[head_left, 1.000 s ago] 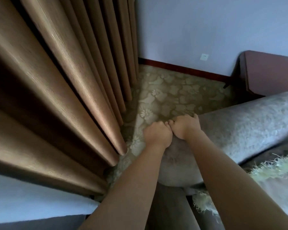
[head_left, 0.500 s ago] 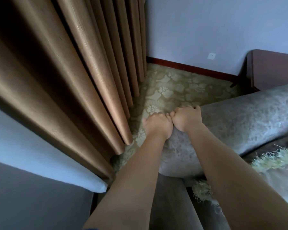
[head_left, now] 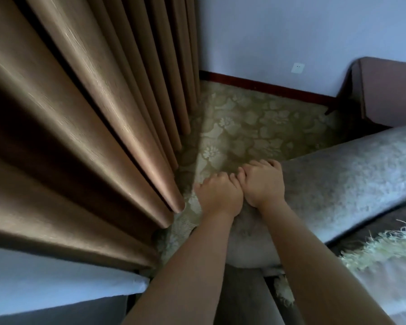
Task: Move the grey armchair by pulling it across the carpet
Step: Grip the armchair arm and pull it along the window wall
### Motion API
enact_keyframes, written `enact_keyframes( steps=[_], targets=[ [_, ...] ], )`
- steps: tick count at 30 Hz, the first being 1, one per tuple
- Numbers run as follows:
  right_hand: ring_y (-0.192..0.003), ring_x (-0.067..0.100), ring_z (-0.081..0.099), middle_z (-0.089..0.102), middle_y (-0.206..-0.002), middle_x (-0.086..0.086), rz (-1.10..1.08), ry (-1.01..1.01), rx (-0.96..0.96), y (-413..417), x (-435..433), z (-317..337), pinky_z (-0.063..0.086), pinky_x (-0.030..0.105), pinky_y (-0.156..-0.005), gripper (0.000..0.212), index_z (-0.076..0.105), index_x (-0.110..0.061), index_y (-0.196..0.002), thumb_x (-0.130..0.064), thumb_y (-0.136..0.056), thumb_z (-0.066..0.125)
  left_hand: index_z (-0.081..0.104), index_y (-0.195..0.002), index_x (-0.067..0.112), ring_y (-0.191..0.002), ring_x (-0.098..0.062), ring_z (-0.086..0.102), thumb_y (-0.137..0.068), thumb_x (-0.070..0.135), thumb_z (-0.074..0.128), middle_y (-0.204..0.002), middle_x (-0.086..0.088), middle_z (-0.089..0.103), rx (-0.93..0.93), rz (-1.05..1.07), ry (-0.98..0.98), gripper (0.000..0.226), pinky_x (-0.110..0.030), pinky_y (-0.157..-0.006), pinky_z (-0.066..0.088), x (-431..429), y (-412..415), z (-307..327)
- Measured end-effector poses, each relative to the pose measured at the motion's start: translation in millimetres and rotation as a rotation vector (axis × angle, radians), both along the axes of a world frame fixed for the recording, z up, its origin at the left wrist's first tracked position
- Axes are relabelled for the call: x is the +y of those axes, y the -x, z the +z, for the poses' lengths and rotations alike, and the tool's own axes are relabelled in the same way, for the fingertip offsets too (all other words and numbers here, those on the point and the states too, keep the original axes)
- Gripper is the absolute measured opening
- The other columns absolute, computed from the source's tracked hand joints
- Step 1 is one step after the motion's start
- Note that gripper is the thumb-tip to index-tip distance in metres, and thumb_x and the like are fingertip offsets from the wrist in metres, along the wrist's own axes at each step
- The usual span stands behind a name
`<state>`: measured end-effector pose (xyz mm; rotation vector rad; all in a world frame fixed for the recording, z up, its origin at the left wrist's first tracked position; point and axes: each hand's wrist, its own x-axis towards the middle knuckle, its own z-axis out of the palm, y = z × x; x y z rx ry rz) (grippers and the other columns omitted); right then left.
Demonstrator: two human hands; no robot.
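Person leans over the grey armchair (head_left: 338, 184), both bare arms stretched out in front. 2 hands side by side, knuckles touching, on the rounded end of the chair's padded arm. Left hand (head_left: 217, 195) curled closed over the corner of the padding, fingers wrapped down the far side. Right hand (head_left: 261, 184) likewise clenched on the padding, fingertips (head_left: 273, 163) hooked over the top edge. Both gripping the armchair.

Armchair sits on the patterned green carpet (head_left: 256, 127), right half of view, its arm running diagonally from lower centre up to the right edge. A shaggy pale throw (head_left: 380, 245) lies on the seat area at right. Brown curtain (head_left: 80, 113) hangs in heavy folds at left, hem just beside the left hand, near the chair's corner. Pale wall (head_left: 291, 31) behind with a dark red skirting board (head_left: 267, 86) and a white socket (head_left: 297, 67). Dark brown furniture piece (head_left: 389, 95) against the wall at far right, behind the armchair.
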<state>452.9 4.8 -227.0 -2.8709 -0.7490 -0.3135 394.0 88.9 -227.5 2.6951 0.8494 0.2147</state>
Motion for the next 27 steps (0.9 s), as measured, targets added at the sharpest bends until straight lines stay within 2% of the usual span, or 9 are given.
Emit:
enact_keyframes(
  steps=[2, 6, 11, 16, 27],
  targets=[
    [-0.074, 0.024, 0.06, 0.066, -0.071, 0.002, -0.007, 0.013, 0.005, 0, 3, 1, 0.036, 0.037, -0.082, 0.04, 0.066, -0.018, -0.063, -0.034, -0.086, 0.038, 0.065, -0.089, 0.014, -0.088, -0.028, 0.059, -0.094, 0.033, 0.031, -0.095, -0.006, 0.065, -0.022, -0.014, 0.02, 0.039, -0.039, -0.079, 0.035, 0, 2, 0],
    [-0.079, 0.025, 0.06, 0.067, -0.076, 0.003, -0.014, 0.032, 0.027, 0, 5, 0, 0.034, 0.038, -0.085, 0.042, 0.068, -0.017, -0.067, -0.035, -0.09, 0.038, 0.058, -0.106, 0.008, -0.106, -0.032, 0.045, -0.095, 0.032, 0.036, -0.124, -0.013, 0.046, -0.093, -0.005, 0.131, 0.034, -0.042, -0.081, 0.041, 2, 5, -2],
    [-0.091, 0.023, 0.058, 0.068, -0.088, 0.004, -0.027, 0.092, 0.047, 1, 7, 3, 0.031, 0.038, -0.087, 0.043, 0.07, -0.018, -0.079, -0.039, -0.093, 0.035, 0.066, -0.096, 0.008, -0.097, -0.034, 0.057, -0.095, 0.034, 0.034, -0.103, -0.014, 0.063, -0.079, 0.006, 0.2, 0.042, -0.036, -0.075, 0.042, 3, 5, 1],
    [-0.103, 0.026, 0.055, 0.067, -0.101, 0.004, -0.003, 0.18, 0.135, 11, 5, 11, 0.03, 0.042, -0.093, 0.051, 0.066, -0.017, -0.09, -0.047, -0.094, 0.025, 0.067, -0.1, 0.012, -0.103, -0.031, 0.057, -0.094, 0.039, 0.025, -0.109, -0.012, 0.064, -0.005, -0.037, 0.173, 0.05, -0.038, -0.083, 0.036, 2, 14, 4],
    [-0.109, 0.023, 0.051, 0.062, -0.112, 0.001, 0.04, 0.195, 0.158, 55, 4, 29, 0.029, 0.04, -0.094, 0.048, 0.065, -0.021, -0.1, -0.044, -0.096, 0.023, 0.064, -0.098, 0.012, -0.104, -0.03, 0.054, -0.095, 0.036, 0.024, -0.108, -0.011, 0.062, -0.063, -0.018, 0.201, 0.047, -0.042, -0.092, 0.032, -4, 70, 24]
  ],
)
